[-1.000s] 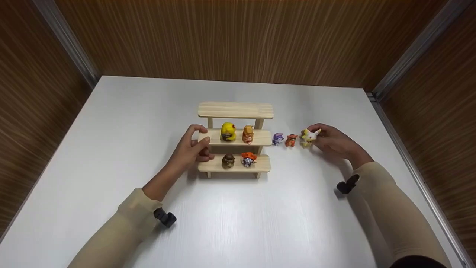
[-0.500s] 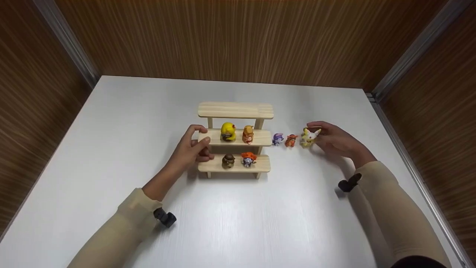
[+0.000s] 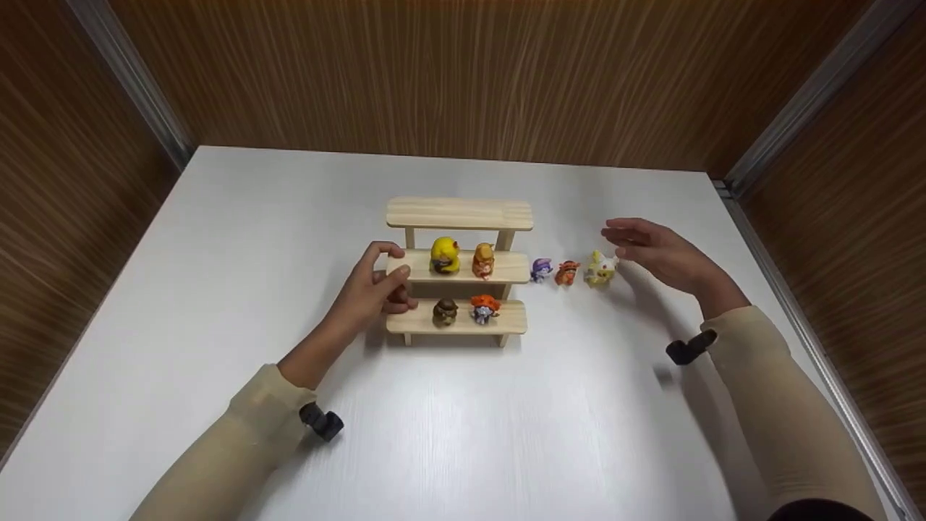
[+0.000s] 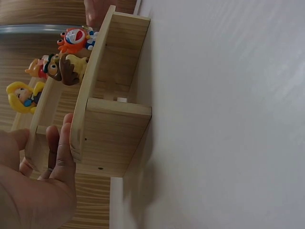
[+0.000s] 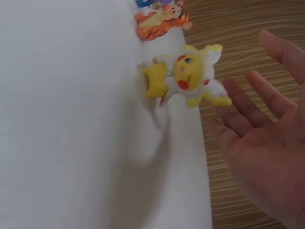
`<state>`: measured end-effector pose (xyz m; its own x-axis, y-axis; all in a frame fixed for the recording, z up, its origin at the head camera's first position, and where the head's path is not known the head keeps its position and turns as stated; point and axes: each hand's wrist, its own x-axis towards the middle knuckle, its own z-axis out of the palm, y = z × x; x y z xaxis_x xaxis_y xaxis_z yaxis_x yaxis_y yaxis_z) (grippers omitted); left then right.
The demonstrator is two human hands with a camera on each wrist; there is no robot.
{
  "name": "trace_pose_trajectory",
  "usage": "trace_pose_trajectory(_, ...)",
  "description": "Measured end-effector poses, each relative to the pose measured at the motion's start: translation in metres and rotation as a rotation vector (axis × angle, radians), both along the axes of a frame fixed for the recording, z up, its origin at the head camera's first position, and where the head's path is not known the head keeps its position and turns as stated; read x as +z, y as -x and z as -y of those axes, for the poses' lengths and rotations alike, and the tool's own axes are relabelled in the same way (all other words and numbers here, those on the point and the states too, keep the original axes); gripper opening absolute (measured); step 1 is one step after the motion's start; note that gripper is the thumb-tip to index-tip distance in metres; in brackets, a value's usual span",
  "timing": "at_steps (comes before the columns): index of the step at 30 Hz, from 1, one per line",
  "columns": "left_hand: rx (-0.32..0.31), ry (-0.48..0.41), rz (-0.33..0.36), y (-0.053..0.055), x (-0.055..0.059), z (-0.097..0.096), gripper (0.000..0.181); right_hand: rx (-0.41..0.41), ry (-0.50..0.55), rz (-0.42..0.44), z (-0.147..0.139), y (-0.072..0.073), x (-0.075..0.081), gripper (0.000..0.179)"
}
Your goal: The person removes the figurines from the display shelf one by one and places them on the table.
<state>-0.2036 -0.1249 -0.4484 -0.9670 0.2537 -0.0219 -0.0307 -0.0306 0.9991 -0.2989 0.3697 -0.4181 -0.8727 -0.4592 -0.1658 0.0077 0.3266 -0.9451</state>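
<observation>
A three-tier wooden display shelf (image 3: pixel 463 213) stands on the white table. My left hand (image 3: pixel 365 289) grips its left end, thumb on the middle tier and lower fingers against the bottom one. On the middle tier are a yellow-haired figurine (image 3: pixel 444 257) and an orange-brown figurine (image 3: pixel 483 262); below them sit a brown-capped figurine (image 3: pixel 445 312) and one with an orange top (image 3: pixel 484 309). My right hand (image 3: pixel 665 253), fingers loosely extended and holding nothing, is raised beside a yellow figurine with white ears (image 5: pixel 188 74), which stands upright on the table.
Between that figurine and the shelf stand an orange tiger figurine (image 3: pixel 567 273) and a purple-and-white figurine (image 3: pixel 540 270), in a row at the shelf's right side. Wood-patterned panels (image 3: pixel 448 79) enclose the white table (image 3: pixel 463 427) at the back and sides.
My right hand has let go of the yellow figurine with white ears, rising and drawing back to the right. The left hand keeps its grip on the shelf.
</observation>
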Motion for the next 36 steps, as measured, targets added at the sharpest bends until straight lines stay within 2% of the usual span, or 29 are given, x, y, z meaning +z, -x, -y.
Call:
trace_pose_trajectory(7, 0.004, 0.001, 0.002, 0.0, 0.0, 0.0, 0.032, 0.031, -0.025, -0.062, 0.011, -0.005, 0.016, 0.06)
trace_pose_trajectory(18, 0.003, -0.009, -0.014, 0.0, 0.0, 0.0, 0.032, 0.087, -0.037, -0.104, 0.039, -0.018, 0.04, 0.057)
trace_pose_trajectory(25, 0.007, -0.006, 0.002, 0.0, -0.001, -0.001, 0.031, 0.156, 0.009, -0.112, 0.06, -0.03, 0.047, 0.057)
trace_pose_trajectory(31, 0.004, -0.007, 0.018, 0.0, -0.001, 0.0, 0.032, 0.191, 0.001, -0.142, 0.076, -0.04, 0.052, 0.058)
trace_pose_trajectory(36, -0.001, -0.013, 0.01, 0.001, 0.0, 0.0, 0.033, 0.209, 0.02, -0.117, 0.088, -0.046, 0.054, 0.06)
